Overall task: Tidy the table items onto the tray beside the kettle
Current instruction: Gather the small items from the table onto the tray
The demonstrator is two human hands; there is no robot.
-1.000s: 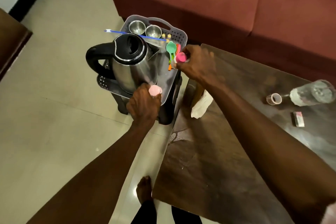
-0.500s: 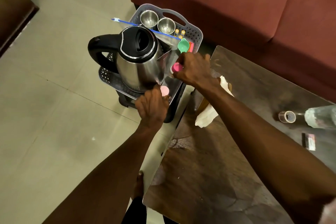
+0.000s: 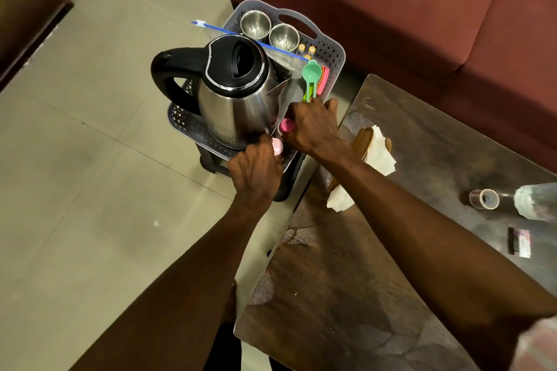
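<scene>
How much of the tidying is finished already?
Partly. The tray beside the kettle already holds two steel cups and a green spoon. The left hand and right hand each hold a pink item over it. On the table remain the tape roll, white cloth, bottle and small box.

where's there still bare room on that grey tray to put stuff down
Little is bare. The kettle fills the tray's left half, two steel cups take the far end, the green spoon lines the right wall. A narrow strip between kettle and spoon lies under a clear zip bag. Both hands crowd the near corner.
</scene>
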